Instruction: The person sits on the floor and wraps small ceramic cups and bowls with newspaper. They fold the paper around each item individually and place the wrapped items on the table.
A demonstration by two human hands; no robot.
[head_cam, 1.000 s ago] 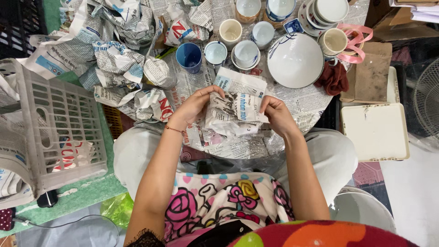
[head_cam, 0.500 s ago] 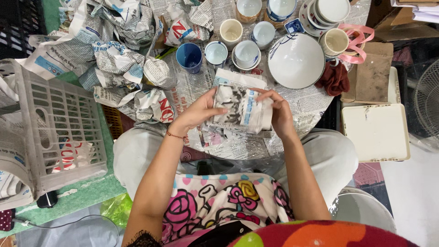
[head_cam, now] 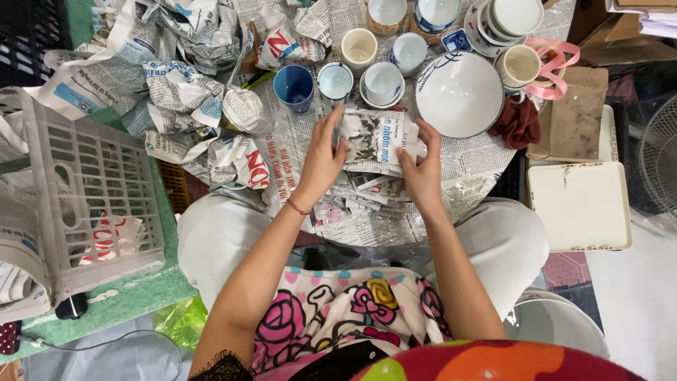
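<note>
Both of my hands clamp one newspaper-wrapped bundle [head_cam: 377, 137], its long axis running side to side above my lap: left hand [head_cam: 321, 159] closed on its left end, right hand [head_cam: 422, 173] pinching its right end, blue cup [head_cam: 293, 86] beyond left, white bowl [head_cam: 458, 93] just beyond right.

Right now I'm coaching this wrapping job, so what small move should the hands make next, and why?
Probably fold the loose right end of the newspaper bundle inward. The left hand braces one side while the right hand pinches the other edge, and that paper looks only partly closed.
</note>
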